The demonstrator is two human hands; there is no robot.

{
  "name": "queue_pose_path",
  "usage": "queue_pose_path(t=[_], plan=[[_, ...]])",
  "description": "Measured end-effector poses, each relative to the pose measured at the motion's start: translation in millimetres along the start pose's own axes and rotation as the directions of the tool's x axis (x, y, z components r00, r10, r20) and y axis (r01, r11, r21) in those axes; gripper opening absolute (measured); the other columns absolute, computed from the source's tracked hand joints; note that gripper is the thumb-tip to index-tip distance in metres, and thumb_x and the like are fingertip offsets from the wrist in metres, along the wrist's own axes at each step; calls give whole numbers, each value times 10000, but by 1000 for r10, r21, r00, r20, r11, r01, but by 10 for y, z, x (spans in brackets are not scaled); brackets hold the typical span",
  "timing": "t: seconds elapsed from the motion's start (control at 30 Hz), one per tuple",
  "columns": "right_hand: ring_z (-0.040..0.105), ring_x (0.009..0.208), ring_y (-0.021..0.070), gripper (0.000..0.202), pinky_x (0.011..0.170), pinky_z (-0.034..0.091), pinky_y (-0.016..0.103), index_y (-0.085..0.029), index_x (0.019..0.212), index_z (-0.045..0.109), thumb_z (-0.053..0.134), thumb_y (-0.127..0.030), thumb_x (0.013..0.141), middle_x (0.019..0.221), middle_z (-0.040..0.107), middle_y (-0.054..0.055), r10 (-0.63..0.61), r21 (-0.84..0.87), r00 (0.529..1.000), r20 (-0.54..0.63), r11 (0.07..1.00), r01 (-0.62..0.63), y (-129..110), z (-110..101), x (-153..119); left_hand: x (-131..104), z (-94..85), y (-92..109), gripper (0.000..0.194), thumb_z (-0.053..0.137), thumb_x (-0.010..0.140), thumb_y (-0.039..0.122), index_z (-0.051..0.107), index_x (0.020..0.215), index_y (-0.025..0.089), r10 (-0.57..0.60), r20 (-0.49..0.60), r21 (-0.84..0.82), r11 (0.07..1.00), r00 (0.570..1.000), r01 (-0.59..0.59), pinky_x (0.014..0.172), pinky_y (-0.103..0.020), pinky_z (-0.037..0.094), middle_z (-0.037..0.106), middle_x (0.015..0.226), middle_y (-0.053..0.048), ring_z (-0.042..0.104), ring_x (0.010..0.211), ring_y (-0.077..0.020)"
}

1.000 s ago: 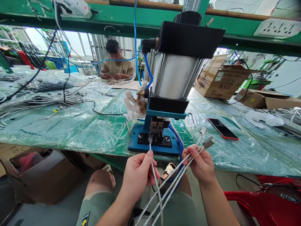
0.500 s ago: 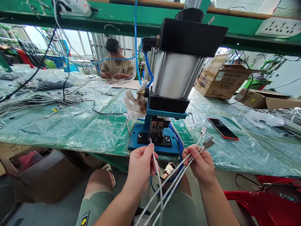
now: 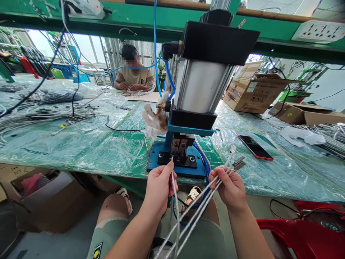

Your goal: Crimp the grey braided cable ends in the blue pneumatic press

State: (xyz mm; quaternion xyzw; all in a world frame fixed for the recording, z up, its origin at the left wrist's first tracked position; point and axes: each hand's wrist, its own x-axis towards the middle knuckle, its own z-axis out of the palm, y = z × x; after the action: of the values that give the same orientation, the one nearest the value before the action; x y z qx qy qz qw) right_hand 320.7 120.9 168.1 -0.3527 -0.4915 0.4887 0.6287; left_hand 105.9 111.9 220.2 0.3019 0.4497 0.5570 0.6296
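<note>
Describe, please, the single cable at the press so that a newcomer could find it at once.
Start at the big silver pneumatic press on its blue base plate. Just below, the left hand pinches one braided silver cable upright at the die. Unlike the right hand's bundle of connector-tipped cables, it stands alone.

No lettering that I can read from my view. The cardboard box (image 3: 253,91) carries white labels and dark printed marks, all too small to make out; the smaller carton (image 3: 289,113) bears a yellow round sticker, its content illegible.
</note>
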Motion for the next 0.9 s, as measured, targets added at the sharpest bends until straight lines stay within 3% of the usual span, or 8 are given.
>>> queue_pose_path(t=[0.9], plan=[[608,488,111,205,469,480,202,-178,835,713,622,-348,906,585,655,23,-17,30,999,32,999,16,-28,37,9,13,-9,-21,460,725,713,529,536,536,149,-28,43,-30,999,999,29,330,-154,224,506,349,16,370,273,-44]])
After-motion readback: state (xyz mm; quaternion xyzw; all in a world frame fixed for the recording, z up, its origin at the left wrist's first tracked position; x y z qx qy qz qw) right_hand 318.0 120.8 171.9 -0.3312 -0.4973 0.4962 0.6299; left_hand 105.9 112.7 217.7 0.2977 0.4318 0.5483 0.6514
